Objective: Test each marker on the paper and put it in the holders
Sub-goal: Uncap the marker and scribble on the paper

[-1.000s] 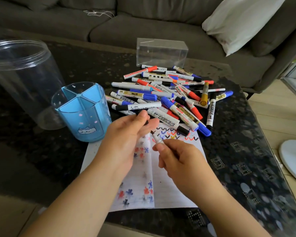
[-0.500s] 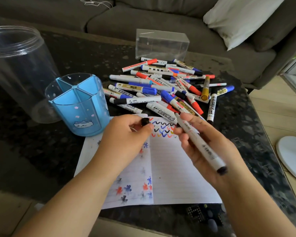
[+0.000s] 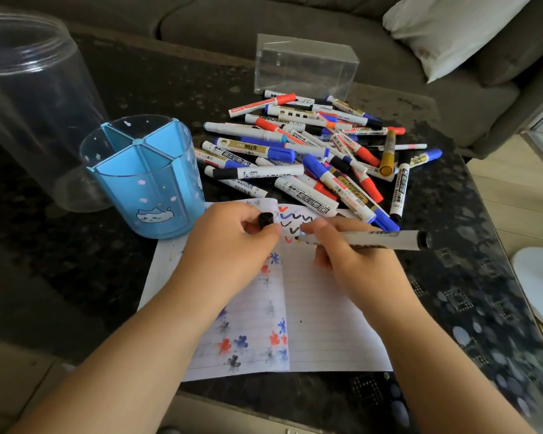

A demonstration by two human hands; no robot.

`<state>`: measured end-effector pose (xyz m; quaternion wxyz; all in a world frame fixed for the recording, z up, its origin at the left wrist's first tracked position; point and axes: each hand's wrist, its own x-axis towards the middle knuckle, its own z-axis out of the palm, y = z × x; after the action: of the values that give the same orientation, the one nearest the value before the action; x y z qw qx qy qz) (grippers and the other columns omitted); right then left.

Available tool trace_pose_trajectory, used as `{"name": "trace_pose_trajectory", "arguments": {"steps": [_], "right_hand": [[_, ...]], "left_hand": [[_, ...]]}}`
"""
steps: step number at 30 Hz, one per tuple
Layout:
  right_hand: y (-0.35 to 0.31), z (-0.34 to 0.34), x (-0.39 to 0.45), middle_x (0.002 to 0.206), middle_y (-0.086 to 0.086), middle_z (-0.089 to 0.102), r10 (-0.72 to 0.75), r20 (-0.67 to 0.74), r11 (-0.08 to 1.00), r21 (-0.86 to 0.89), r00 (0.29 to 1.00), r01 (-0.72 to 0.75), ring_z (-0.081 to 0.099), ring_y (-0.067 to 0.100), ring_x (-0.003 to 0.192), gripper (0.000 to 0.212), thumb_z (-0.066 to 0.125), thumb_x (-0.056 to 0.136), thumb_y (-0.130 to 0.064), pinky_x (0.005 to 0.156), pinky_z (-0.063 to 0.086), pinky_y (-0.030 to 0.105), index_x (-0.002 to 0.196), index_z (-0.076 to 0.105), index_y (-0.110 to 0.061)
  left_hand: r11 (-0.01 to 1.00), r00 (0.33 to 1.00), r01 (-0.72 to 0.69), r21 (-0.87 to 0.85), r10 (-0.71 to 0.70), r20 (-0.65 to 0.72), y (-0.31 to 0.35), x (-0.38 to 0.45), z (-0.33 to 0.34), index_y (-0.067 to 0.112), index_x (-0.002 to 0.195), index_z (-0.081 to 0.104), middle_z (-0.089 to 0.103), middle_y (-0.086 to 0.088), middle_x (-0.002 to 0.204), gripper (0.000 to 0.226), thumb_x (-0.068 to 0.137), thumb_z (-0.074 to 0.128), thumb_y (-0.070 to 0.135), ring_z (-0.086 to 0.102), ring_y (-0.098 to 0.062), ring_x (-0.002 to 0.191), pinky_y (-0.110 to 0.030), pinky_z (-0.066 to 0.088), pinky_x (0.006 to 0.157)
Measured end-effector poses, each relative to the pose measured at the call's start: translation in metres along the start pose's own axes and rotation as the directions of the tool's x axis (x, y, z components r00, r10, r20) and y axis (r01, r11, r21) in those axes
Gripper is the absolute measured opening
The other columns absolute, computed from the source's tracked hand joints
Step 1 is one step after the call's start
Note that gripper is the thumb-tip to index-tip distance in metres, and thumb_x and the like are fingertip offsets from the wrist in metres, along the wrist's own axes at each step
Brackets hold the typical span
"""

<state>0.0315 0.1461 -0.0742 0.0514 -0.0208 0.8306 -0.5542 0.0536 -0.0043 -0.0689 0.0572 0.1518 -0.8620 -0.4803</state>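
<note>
My right hand (image 3: pixel 355 261) grips a white marker with a black end (image 3: pixel 367 239), lying nearly level, its tip down on the lined paper (image 3: pixel 326 333) among coloured check marks. My left hand (image 3: pixel 232 245) pinches the marker's black cap (image 3: pixel 265 219) and rests on the paper's upper left part. A pile of several markers (image 3: pixel 311 155) with red, blue, black and gold caps lies just behind the paper. The blue divided holder (image 3: pixel 145 180) stands left of the pile with no markers showing in it.
A tall clear cylinder (image 3: pixel 29 104) stands at the far left behind the blue holder. A clear rectangular box (image 3: pixel 304 67) sits behind the pile. The dark table's edge runs along the right; a sofa with a white cushion (image 3: pixel 445 29) lies beyond.
My right hand has turned the uncapped marker from pointing up-left in the air to lying level with its tip on the paper. My left hand still holds the cap and has barely moved.
</note>
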Motion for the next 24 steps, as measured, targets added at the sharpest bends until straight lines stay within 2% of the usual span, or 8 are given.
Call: {"name": "trace_pose_trajectory", "arguments": {"steps": [3, 6, 8, 10, 13, 17, 21, 24], "right_hand": [[0.004, 0.004, 0.004, 0.051, -0.005, 0.057, 0.014, -0.007, 1.000, -0.006, 1.000, -0.014, 0.046, 0.002, 0.044, 0.014, 0.060, 0.087, -0.021, 0.043, 0.036, 0.014, 0.075, 0.064, -0.017], [0.005, 0.008, 0.007, 0.055, 0.005, 0.058, -0.009, -0.015, 1.000, -0.017, 1.000, 0.009, 0.044, 0.005, 0.043, 0.017, 0.060, 0.087, -0.016, 0.043, 0.037, 0.017, 0.072, 0.056, -0.008], [0.006, 0.010, 0.008, 0.055, 0.009, 0.058, -0.038, -0.009, 0.999, -0.031, 0.999, 0.038, 0.044, 0.007, 0.044, 0.020, 0.060, 0.087, -0.015, 0.044, 0.037, 0.019, 0.071, 0.054, -0.006], [0.007, 0.012, 0.009, 0.056, 0.015, 0.058, -0.054, -0.003, 0.998, -0.044, 0.999, 0.054, 0.045, 0.009, 0.046, 0.020, 0.060, 0.087, -0.015, 0.046, 0.038, 0.021, 0.070, 0.054, -0.006], [0.010, 0.014, 0.010, 0.062, 0.020, 0.060, -0.063, 0.006, 0.995, -0.074, 0.998, 0.063, 0.046, 0.014, 0.050, 0.021, 0.061, 0.086, -0.017, 0.049, 0.037, 0.026, 0.069, 0.053, -0.008], [0.011, 0.012, 0.012, 0.062, 0.023, 0.055, -0.079, 0.027, 0.990, -0.114, 0.996, 0.082, 0.043, 0.015, 0.052, 0.020, 0.060, 0.084, -0.012, 0.049, 0.034, 0.029, 0.069, 0.051, -0.002], [0.011, 0.011, 0.011, 0.054, 0.012, 0.048, -0.094, -0.008, 0.988, -0.127, 0.996, 0.092, 0.041, 0.014, 0.050, 0.023, 0.059, 0.082, -0.011, 0.047, 0.033, 0.027, 0.063, 0.047, -0.007], [0.011, 0.011, 0.011, 0.052, 0.008, 0.048, -0.092, -0.045, 0.989, -0.116, 0.995, 0.087, 0.040, 0.014, 0.048, 0.026, 0.059, 0.083, -0.012, 0.045, 0.031, 0.027, 0.060, 0.046, -0.012]], "left_hand": [[1.000, 1.000, -0.002, 0.008, 0.002, 0.023, -0.002, 0.001, 0.000, 0.016, 0.075, 0.070, 0.067, 0.004, 0.063, 0.015, 0.083, 0.063, 0.028, 0.059, -0.001, 0.051, -0.023, 0.048, 0.056], [0.998, 1.000, -0.009, 0.055, 0.009, 0.013, -0.002, 0.002, 0.000, 0.014, 0.078, 0.069, 0.068, 0.003, 0.066, 0.015, 0.081, 0.062, 0.026, 0.061, -0.006, 0.058, -0.035, 0.054, 0.064], [0.996, 1.000, -0.013, 0.084, 0.012, 0.014, -0.002, 0.002, 0.000, 0.012, 0.079, 0.069, 0.068, 0.001, 0.067, 0.015, 0.080, 0.062, 0.025, 0.062, -0.010, 0.063, -0.038, 0.054, 0.067], [0.995, 0.999, -0.014, 0.101, 0.011, 0.030, -0.001, 0.002, 0.000, 0.013, 0.079, 0.069, 0.069, 0.000, 0.068, 0.015, 0.080, 0.062, 0.026, 0.064, -0.012, 0.066, -0.038, 0.054, 0.068], [0.995, 0.999, -0.013, 0.101, 0.009, 0.046, -0.002, 0.002, 0.000, 0.015, 0.078, 0.069, 0.068, 0.002, 0.067, 0.014, 0.081, 0.061, 0.026, 0.062, -0.005, 0.060, -0.033, 0.054, 0.066], [0.995, 0.999, -0.011, 0.101, 0.007, 0.044, -0.002, 0.001, 0.000, 0.015, 0.077, 0.070, 0.068, 0.003, 0.066, 0.013, 0.081, 0.062, 0.025, 0.061, -0.004, 0.059, -0.030, 0.052, 0.063], [0.996, 0.998, -0.004, 0.091, -0.001, 0.057, -0.002, 0.001, -0.001, 0.017, 0.075, 0.069, 0.068, 0.004, 0.063, 0.012, 0.081, 0.062, 0.024, 0.061, -0.003, 0.058, -0.027, 0.050, 0.061], [0.996, 0.998, 0.000, 0.086, -0.005, 0.055, -0.002, 0.001, -0.001, 0.017, 0.075, 0.069, 0.068, 0.003, 0.065, 0.011, 0.080, 0.063, 0.024, 0.061, -0.005, 0.059, -0.031, 0.052, 0.064]]}}
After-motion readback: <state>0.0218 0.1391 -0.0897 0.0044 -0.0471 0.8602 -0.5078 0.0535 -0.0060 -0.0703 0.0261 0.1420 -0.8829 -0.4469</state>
